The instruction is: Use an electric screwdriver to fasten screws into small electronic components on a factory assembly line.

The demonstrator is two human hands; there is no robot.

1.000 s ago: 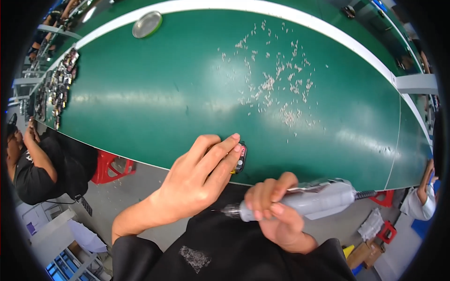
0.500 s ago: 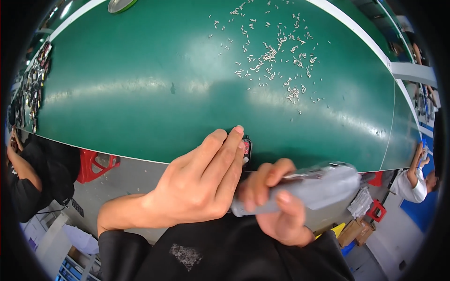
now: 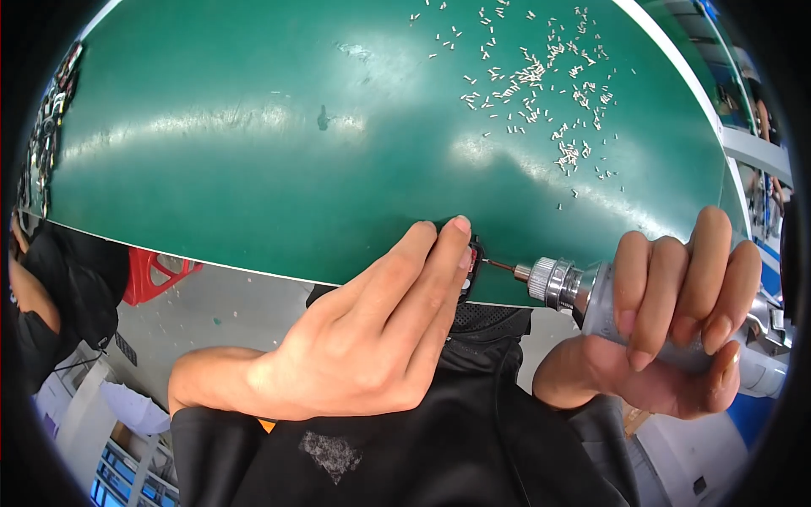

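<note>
Head view: left hand [image 3: 363, 338] pinning a small black part [image 3: 470, 269] flat at the near edge of the green worktop [image 3: 253, 169], fingers [image 3: 439, 253] lying together over it, so most of it hidden. Right hand [image 3: 676, 321] wrapping a grey power screwdriver [image 3: 591, 296], fingers clamped tight round the body, metal collar and thin bit [image 3: 500, 266] sticking out leftward and meeting the right side of the black part. Whether the bit tip is actually seated in a screw head, can't tell, too small and half covered.

Further back on the worktop, lying scattered well apart from the hands, a loose spread of small silvery screws [image 3: 541, 93]. Off to the far left edge, a row of dark parts [image 3: 42, 144], blurry. Another person's arm in a dark sleeve [image 3: 42, 287] showing at the left, below the worktop, plus a red stool [image 3: 156, 275].

Judging by the setup, driving a screw sideways into the part. Worth keeping the bit dead in line with the screw, pressing straight in, not letting the tool droop under its own weight. Also keeping the left fingertips just behind the bit line, since a slip would be heading right at them. Holding the part firmly against the worktop edge, so no twisting when the driver bites.
</note>
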